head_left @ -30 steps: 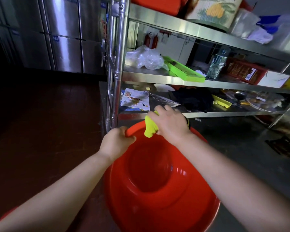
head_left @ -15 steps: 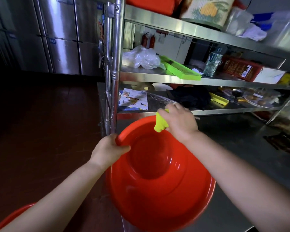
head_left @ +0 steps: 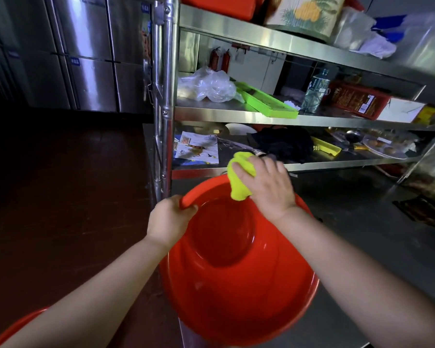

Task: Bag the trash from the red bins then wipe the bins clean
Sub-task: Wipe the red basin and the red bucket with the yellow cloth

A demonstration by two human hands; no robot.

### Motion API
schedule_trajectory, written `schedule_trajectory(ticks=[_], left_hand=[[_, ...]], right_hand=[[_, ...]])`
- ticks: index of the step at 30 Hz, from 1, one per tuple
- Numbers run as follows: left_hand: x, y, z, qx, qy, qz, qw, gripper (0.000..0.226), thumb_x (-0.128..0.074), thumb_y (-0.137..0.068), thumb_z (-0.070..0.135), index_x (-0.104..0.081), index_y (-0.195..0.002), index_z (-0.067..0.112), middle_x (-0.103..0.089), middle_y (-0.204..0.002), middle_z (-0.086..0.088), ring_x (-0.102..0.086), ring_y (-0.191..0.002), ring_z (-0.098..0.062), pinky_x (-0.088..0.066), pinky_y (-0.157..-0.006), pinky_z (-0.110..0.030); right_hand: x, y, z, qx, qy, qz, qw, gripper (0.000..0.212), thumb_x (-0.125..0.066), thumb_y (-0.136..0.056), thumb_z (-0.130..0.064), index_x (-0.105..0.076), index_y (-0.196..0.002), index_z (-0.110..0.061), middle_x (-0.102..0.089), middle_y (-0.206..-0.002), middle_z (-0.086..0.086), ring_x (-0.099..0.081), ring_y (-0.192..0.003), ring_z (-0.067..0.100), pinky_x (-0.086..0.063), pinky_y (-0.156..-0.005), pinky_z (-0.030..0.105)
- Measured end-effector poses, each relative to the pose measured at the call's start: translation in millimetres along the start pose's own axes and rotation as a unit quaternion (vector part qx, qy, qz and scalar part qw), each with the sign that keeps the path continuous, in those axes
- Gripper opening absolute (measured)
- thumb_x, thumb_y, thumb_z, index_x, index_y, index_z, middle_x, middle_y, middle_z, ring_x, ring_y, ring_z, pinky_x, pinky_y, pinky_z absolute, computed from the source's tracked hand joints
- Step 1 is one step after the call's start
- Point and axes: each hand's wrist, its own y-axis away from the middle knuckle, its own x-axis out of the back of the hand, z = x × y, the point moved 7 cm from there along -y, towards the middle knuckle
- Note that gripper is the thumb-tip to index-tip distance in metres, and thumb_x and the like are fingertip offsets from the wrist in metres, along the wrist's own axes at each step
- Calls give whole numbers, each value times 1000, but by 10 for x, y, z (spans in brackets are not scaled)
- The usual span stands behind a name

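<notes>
While the left hand [head_left: 171,219] curls its fingers over the near left rim of the big round red plastic bin [head_left: 239,280] and holds it tilted, the right hand [head_left: 266,187] grips a small bright yellow cloth [head_left: 240,177]. The right hand presses the cloth on the far rim of the bin, with part of the cloth hanging down inside. Both hands are closed on what they hold.

The bin is in front of the person, low down, between the two arms. Its bottom edge seems to sit at the edge of a grey metal bench [head_left: 349,247], but I cannot tell this for sure. Inside, the bin looks bare and shiny. No trash shows in it, so I think the bagging part is done for this bin. The wiping is going on now, at the top rim. The lower wall and the bottom may need a wipe too.

The curved edge of a second red bin [head_left: 18,327] peeks in at the bottom left corner. I cannot tell if that one is clean.

Behind the hands stands a shiny metal shelf rack [head_left: 236,116]. On it lie a crumpled clear plastic bag [head_left: 206,85] and a long green plastic tray [head_left: 266,101]. Tall steel cabinet doors [head_left: 86,54] stand at the far left.
</notes>
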Motion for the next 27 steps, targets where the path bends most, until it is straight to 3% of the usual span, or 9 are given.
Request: schedule_trajectory(ticks=[3, 8, 13, 17, 21, 24, 27], left_hand=[[31, 25, -100, 36, 31, 6, 999, 20, -64, -83, 33, -59, -74, 17, -54, -56, 1, -49, -50, -20, -35, -52, -28], [40, 52, -7, 18, -22, 4, 1000, 19, -62, -85, 33, -58, -78, 15, -55, -61, 0, -55, -62, -27, -37, -58, -30], [-1, 80, 142, -19, -54, 7, 998, 20, -59, -86, 34, -56, -79, 16, -55, -63, 1, -58, -65, -27, -37, -57, -29], [12, 75, 23, 16, 1, 9, 1000, 20, -60, -85, 35, -57, -76, 17, -55, -58, 1, -52, -56, -24, -37, -54, -30], [32, 89, -178, 58, 55, 22, 997, 18, -60, -84, 40, -59, -76, 23, -57, -56, 4, -53, -51, -19, -36, -52, -28], [133, 112, -451, 113, 98, 48, 988, 16, -63, -81, 41, -61, -79, 25, -57, -53, 4, -52, -46, -18, -39, -50, -29], [179, 127, -556, 138, 136, 25, 981, 8, -65, -81, 33, -61, -81, 27, -65, -65, -6, -61, -54, -25, -54, -58, -43]], right_hand=[[-132, 150, 229, -68, 11, -70, 995, 77, -83, -59, -16, -54, -129, -24, -59, -113, 13, -57, -87, 32, -48, -72, 39], [-118, 150, 235, -137, -6, -62, 989, 68, -83, -60, -17, -57, -122, -23, -59, -111, 11, -56, -90, 32, -46, -74, 40], [1, -106, -252, -78, -12, 4, 997, 45, -74, -65, -23, -64, -108, -27, -63, -98, 2, -59, -87, 27, -43, -73, 35], [-36, -139, -262, -38, -11, 16, 999, 55, -77, -60, -21, -61, -113, -25, -63, -102, 4, -60, -88, 29, -46, -73, 37], [-192, -117, -9, -100, -26, -39, 994, 73, -85, -46, -25, -59, -114, -24, -60, -102, 7, -56, -86, 31, -44, -70, 39], [-350, 46, 228, -182, -52, -97, 977, 77, -88, -47, -28, -57, -116, -20, -57, -101, 11, -55, -85, 33, -45, -68, 39], [-431, 155, 330, -219, -74, -158, 960, 69, -85, -56, -26, -53, -117, -18, -54, -100, 12, -58, -83, 33, -44, -64, 36]])
